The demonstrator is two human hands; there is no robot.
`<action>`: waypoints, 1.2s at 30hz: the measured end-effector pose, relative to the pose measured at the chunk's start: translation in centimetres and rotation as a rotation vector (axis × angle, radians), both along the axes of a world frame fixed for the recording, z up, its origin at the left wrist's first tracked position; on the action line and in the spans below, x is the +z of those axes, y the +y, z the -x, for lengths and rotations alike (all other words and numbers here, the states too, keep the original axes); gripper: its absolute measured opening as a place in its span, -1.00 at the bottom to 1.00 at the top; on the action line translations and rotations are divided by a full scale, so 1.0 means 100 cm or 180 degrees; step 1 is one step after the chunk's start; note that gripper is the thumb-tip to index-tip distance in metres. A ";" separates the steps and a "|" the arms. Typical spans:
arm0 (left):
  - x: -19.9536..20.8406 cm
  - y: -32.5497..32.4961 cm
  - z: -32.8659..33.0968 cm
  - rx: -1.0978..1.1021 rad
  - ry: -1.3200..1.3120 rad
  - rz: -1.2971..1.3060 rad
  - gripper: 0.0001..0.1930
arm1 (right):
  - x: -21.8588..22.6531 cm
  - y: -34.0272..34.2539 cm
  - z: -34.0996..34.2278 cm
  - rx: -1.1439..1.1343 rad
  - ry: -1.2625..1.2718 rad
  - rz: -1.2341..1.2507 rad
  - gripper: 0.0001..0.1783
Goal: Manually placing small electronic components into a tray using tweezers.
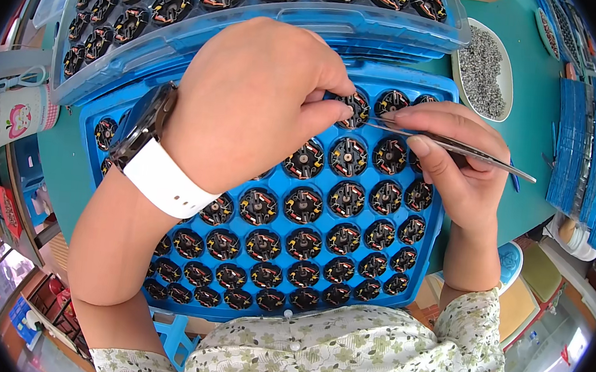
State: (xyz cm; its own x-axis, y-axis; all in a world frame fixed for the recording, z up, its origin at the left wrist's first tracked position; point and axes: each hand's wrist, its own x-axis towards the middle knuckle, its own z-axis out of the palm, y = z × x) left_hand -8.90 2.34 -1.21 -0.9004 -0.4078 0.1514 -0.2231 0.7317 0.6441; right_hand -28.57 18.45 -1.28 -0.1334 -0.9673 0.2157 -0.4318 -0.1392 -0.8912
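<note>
A blue tray (434, 230) lies before me, its round pockets filled with rows of black disc-shaped electrical parts (348, 157) carrying small red and yellow components and wires. My left hand (250, 90), with a watch (171, 182) on its wrist, pinches one such disc-shaped part (353, 111) near the tray's far edge. Metal tweezers (488, 159) are gripped between the thumb and fingers of my right hand (459, 165). The tweezers' tips point left and reach that same part. Whether they hold anything at the tips is too small to tell.
Behind the tray stands a stack of trays with a clear plastic one (397, 26) on top, full of the same parts. A white dish (505, 98) of tiny metal pieces sits at the far right on the green table (528, 71). Blue stacked sheets (574, 150) stand at right, a patterned container (23, 123) at left.
</note>
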 end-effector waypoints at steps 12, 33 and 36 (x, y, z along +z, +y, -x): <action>-0.001 0.000 0.001 -0.0044 0.0070 0.0013 -0.82 | -0.002 0.001 -0.001 0.0041 0.0177 0.0033 -0.83; 0.013 0.033 -0.013 -0.0197 -0.0165 0.0070 -0.76 | 0.005 0.034 -0.019 0.0018 -0.0095 -0.0125 -0.80; 0.011 0.033 -0.013 -0.0167 -0.0214 0.0022 -0.74 | 0.007 0.032 -0.022 0.0189 0.0019 -0.0067 -0.80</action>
